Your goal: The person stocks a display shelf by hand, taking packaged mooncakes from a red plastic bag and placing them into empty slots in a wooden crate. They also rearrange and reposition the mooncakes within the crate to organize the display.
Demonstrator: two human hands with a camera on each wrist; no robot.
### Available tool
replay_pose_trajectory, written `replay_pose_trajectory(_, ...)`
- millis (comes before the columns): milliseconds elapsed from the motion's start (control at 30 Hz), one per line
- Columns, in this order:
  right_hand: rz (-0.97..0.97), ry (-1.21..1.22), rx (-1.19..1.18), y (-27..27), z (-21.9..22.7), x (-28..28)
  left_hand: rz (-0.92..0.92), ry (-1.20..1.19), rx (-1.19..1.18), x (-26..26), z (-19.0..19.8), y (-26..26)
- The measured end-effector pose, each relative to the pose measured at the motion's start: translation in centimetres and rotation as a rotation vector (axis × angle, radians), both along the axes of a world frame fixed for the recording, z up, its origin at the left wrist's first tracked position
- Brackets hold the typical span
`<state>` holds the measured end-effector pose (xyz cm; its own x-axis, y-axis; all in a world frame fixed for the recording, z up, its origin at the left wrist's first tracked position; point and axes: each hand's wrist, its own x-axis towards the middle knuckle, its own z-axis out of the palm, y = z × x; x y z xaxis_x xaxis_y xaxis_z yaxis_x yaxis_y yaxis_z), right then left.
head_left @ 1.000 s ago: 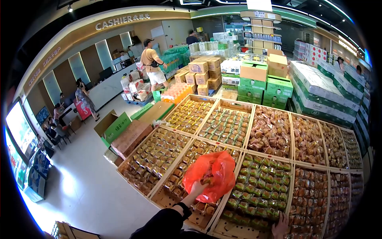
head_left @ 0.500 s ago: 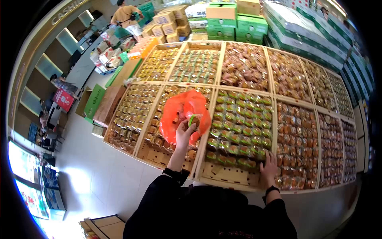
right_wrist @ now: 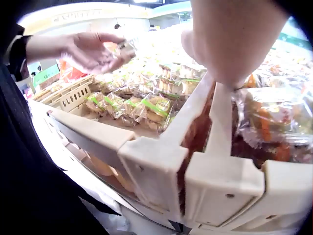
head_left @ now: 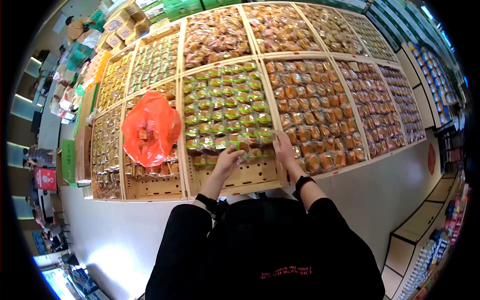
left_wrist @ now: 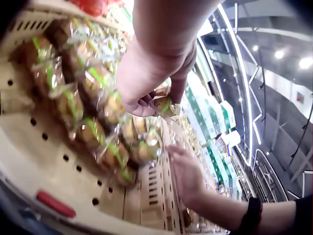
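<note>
In the head view my left hand [head_left: 227, 161] pinches a wrapped pastry [head_left: 243, 146] above the front rows of green-banded pastries [head_left: 225, 100]. The left wrist view has the pastry [left_wrist: 165, 105] between thumb and fingers of that hand [left_wrist: 151, 73]; the right wrist view also catches this hand [right_wrist: 93, 51], palm partly turned up. My right hand [head_left: 284, 149] rests, fingers extended, at the divider on the right of the same crate, holding nothing visible. A red plastic bag [head_left: 151, 127] with wrapped items inside lies on the crate to the left.
Crates of wrapped pastries surround this one, with orange-brown packs [head_left: 315, 115] on the right. A bare crate bottom [head_left: 235, 175] shows at the front. Green boxes [head_left: 182, 7] stand behind, cartons [head_left: 117, 22] at back left, and shelves [head_left: 425, 220] at lower right.
My left hand has moved from over the red bag, rightward to the green-banded pastries, with a wrapped pastry in its fingers. The right hand stays near the divider. The head view has swung down and right.
</note>
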<state>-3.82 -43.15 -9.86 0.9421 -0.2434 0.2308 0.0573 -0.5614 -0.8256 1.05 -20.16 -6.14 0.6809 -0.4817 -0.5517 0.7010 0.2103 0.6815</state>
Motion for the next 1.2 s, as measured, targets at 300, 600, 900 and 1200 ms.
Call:
replay_pose_trajectory(300, 0.100, -0.105, -0.161, -0.3, -0.1, 0.1, 0.065, 0.369, 0.007, -4.2, -7.9, -9.2)
replay_pose_trajectory(600, 0.068, -0.081, -0.254, 0.1, 0.4, 0.0, 0.212, 0.511, -0.180, -6.3, -9.6, -9.4)
replay_pose_trajectory(900, 0.061, -0.066, -0.278, 0.2, 0.6, 0.1, 0.251, 0.383, -0.272, -7.1, -12.7, -10.5)
replay_pose_trajectory(1200, 0.083, 0.005, -0.367, 0.7, 1.1, -0.1, 0.343, 0.454, 0.123, -5.1, -11.5, -12.2)
